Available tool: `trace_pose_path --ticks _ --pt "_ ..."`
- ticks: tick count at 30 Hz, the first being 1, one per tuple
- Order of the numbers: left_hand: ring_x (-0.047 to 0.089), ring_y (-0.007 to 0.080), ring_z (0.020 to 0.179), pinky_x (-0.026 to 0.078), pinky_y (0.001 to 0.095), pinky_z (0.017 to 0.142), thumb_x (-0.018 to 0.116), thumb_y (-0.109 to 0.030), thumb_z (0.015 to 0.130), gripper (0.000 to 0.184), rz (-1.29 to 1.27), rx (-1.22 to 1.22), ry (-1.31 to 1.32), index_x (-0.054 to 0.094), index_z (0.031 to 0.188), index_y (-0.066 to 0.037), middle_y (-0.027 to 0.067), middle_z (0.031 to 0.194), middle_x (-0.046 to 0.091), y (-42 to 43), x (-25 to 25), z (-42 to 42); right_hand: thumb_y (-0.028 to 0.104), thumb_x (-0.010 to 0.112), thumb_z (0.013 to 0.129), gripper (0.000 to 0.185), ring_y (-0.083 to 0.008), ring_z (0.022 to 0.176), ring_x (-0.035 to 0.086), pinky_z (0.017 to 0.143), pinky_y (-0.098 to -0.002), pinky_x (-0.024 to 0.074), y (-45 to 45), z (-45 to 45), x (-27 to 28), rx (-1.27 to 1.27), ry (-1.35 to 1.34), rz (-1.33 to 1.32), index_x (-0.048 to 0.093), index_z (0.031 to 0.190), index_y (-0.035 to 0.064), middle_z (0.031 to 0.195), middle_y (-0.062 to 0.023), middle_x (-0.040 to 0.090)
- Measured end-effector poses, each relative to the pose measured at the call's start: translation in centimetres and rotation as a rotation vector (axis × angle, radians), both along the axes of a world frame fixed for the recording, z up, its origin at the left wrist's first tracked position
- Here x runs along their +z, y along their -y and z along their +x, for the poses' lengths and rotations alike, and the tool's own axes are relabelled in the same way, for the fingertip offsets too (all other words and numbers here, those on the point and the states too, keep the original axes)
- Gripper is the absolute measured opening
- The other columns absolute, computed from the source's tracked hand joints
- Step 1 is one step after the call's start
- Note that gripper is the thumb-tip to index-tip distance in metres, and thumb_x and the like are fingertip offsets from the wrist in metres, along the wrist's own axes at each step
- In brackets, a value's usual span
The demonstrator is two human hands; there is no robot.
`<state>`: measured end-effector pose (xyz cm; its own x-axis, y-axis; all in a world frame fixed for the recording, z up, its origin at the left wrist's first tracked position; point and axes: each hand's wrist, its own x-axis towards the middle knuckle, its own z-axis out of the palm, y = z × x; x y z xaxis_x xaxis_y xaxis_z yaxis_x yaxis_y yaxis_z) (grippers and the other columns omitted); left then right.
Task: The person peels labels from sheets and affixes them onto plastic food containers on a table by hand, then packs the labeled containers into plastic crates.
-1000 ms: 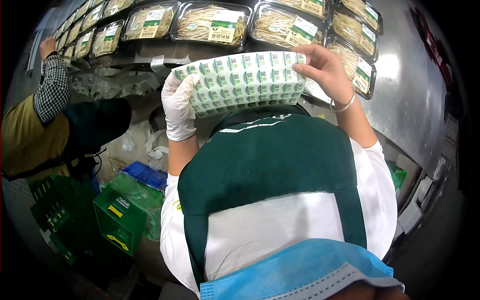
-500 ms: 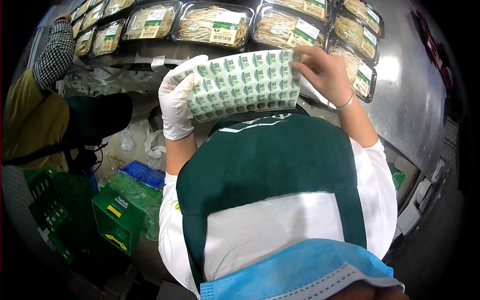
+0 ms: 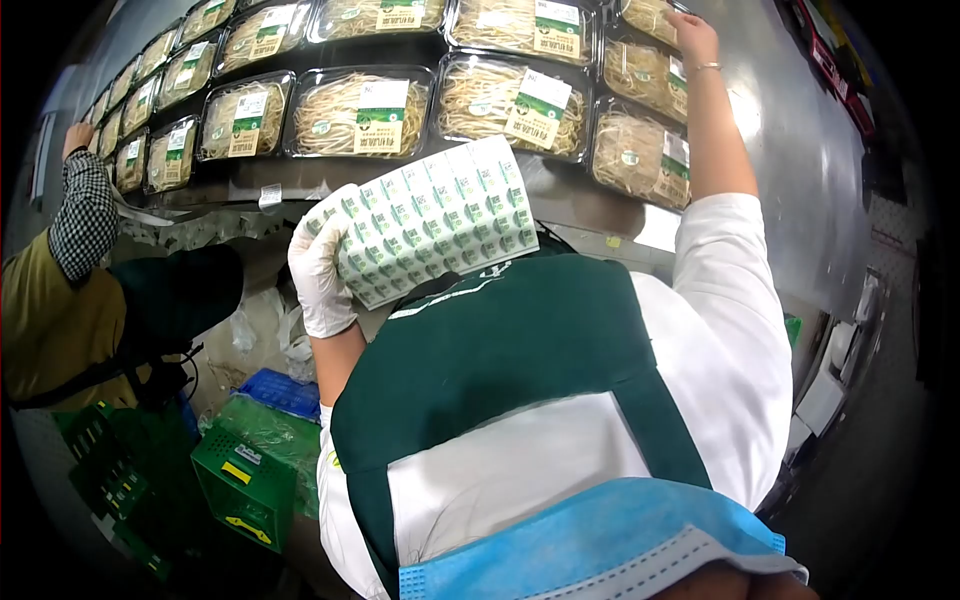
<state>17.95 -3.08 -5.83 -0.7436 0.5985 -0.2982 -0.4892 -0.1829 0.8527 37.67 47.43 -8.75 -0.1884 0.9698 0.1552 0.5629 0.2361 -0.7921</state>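
Observation:
My left hand (image 3: 325, 262), in a white glove, is closed on the left edge of a white sheet (image 3: 440, 222) printed with rows of small green stickers. The sheet is tilted in front of my apron. My bare right hand (image 3: 692, 38), with a bracelet at the wrist, reaches far forward to a black tray of pale sprouts (image 3: 650, 17) at the top right. Its fingers are bent together over that tray's edge; whatever they pinch is too small to make out. More sprout trays (image 3: 362, 112), film-covered and labelled, stand in rows beyond the sheet.
A metal table (image 3: 770, 190) carries the trays. At the left, a co-worker in a checked sleeve (image 3: 90, 215) has a hand by the far-left trays. Green crates (image 3: 243, 480) and a blue crate (image 3: 280, 392) lie on the floor at the lower left.
My right hand has let go of the sheet's right edge and moved forward to the top right tray. The sheet, still in my left hand, has tilted. The view has shifted.

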Motion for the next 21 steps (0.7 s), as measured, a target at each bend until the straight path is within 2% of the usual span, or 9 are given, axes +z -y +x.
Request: trace_pose_path --ticks 5,7,9,11,15,17,18,19,21 --pt "0.06 0.0155 0.076 0.049 0.0258 0.068 0.052 0.002 0.077 0.021 -0.043 0.044 0.021 0.055 0.098 0.007 0.0133 0.09 0.061 0.2 -0.1 0.0 0.054 0.053 0.065 0.048 -0.0282 0.097 0.053 0.085 -0.0402 0.039 -1.2 -2.0 -1.4 -0.135 0.798 0.211 0.063 0.097 0.0197 0.1 -0.0125 0.059" --pt "0.06 0.0151 0.075 0.049 0.0254 0.068 0.052 0.001 0.078 0.02 -0.081 0.063 -0.012 0.055 0.097 0.007 0.0133 0.09 0.061 0.7 0.1 0.1 0.063 0.05 0.063 0.058 -0.0301 0.1 0.051 0.086 -0.0432 0.0371 -0.6 -0.8 -1.5 -0.284 0.842 0.496 0.058 0.104 0.0222 0.103 -0.014 0.057" --pt "0.06 0.0153 0.077 0.049 0.0259 0.069 0.053 0.001 0.078 0.021 -0.031 0.068 -0.047 0.055 0.098 0.007 0.0135 0.09 0.061 0.9 0.3 0.0 0.061 0.053 0.065 0.062 -0.0283 0.104 0.049 0.088 -0.0404 0.0359 -0.2 0.6 -1.0 -0.301 0.817 0.481 0.055 0.109 0.0167 0.111 -0.0135 0.052" --pt "0.059 0.0165 0.08 0.048 0.0266 0.072 0.052 0.0 0.076 0.027 -0.031 -0.001 -0.063 0.052 0.102 0.008 0.0137 0.093 0.06 0.1 1.5 0.0 0.045 0.057 0.073 0.051 -0.0244 0.104 0.048 0.089 -0.0353 0.0348 1.8 1.2 -0.1 0.214 0.229 0.096 0.055 0.107 0.0068 0.113 -0.0103 0.05" --pt "0.058 0.0154 0.078 0.046 0.0272 0.074 0.053 -0.002 0.075 0.027 -0.033 -0.211 -0.003 0.055 0.1 0.006 0.0105 0.09 0.06 -3.0 4.0 1.3 0.024 0.062 0.075 0.039 -0.018 0.084 0.053 0.074 -0.0298 0.0421 22.9 -2.2 5.9 1.243 -0.188 -0.344 0.052 0.107 0.0026 0.1 -0.0089 0.057" --pt "0.055 0.0135 0.085 0.043 0.0268 0.079 0.055 -0.007 0.076 0.034 -0.06 -0.294 -0.285 0.05 0.108 0.003 0.0097 0.099 0.057 -2.6 1.9 0.6 0.018 0.063 0.074 0.036 -0.0154 0.082 0.053 0.068 -0.03 0.0432 24.7 -0.9 5.5 1.168 0.162 -0.214 0.053 0.106 0.0018 0.093 -0.0078 0.059" --pt "0.052 0.0147 0.092 0.041 0.026 0.081 0.056 -0.01 0.077 0.039 0.078 -0.197 -0.31 0.046 0.113 0.002 0.0104 0.104 0.055 -2.5 0.5 0.4 0.014 0.062 0.074 0.033 -0.0137 0.081 0.054 0.068 -0.0277 0.0432 24.4 -0.1 6.7 0.908 0.235 -0.471 0.054 0.104 0.0016 0.093 -0.0077 0.059" --pt "0.049 0.0159 0.1 0.038 0.0253 0.084 0.057 -0.014 0.078 0.045 0.227 -0.108 -0.341 0.042 0.118 0.001 0.0112 0.109 0.053 -2.2 -1.0 -0.7 0.01 0.06 0.074 0.029 -0.0147 0.078 0.056 0.069 -0.0266 0.0441 21.8 2.4 5.6 0.661 -0.027 -0.502 0.055 0.102 0.0016 0.092 -0.008 0.06" --pt "0.043 0.0164 0.108 0.035 0.0264 0.088 0.057 -0.018 0.08 0.052 -0.287 0.53 -1.024 0.034 0.123 0.0 0.0118 0.119 0.044 0.1 -4.9 -5.9 0.002 0.057 0.074 0.03 -0.0177 0.082 0.058 0.071 -0.0269 0.0458 14.2 9.4 4.5 0.256 -0.301 -0.347 0.053 0.104 0.0017 0.093 -0.0102 0.059"
